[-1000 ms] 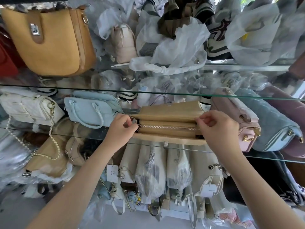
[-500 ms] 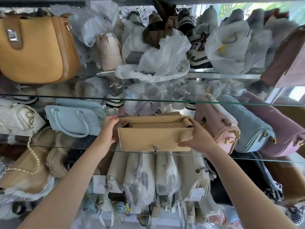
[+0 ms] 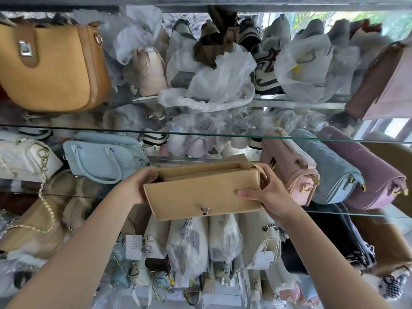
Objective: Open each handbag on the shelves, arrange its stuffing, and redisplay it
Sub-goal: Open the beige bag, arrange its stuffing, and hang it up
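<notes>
Tan rectangular leather handbag [image 3: 200,192] is being held at front edge of mid glass shelf [image 3: 66,194], btwn pale-blue handled bag [image 3: 102,157] & pink boxy bag [image 3: 289,166]. Left hand [image 3: 136,186] is gripping its left end, right hand [image 3: 267,192] its right end, fingers curled round.

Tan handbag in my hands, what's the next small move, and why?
Probably fold the flap down onto the front clasp: the tan handbag sits gripped at both ends by the left hand and right hand, its top compartments exposed and the clasp unfastened.
</notes>
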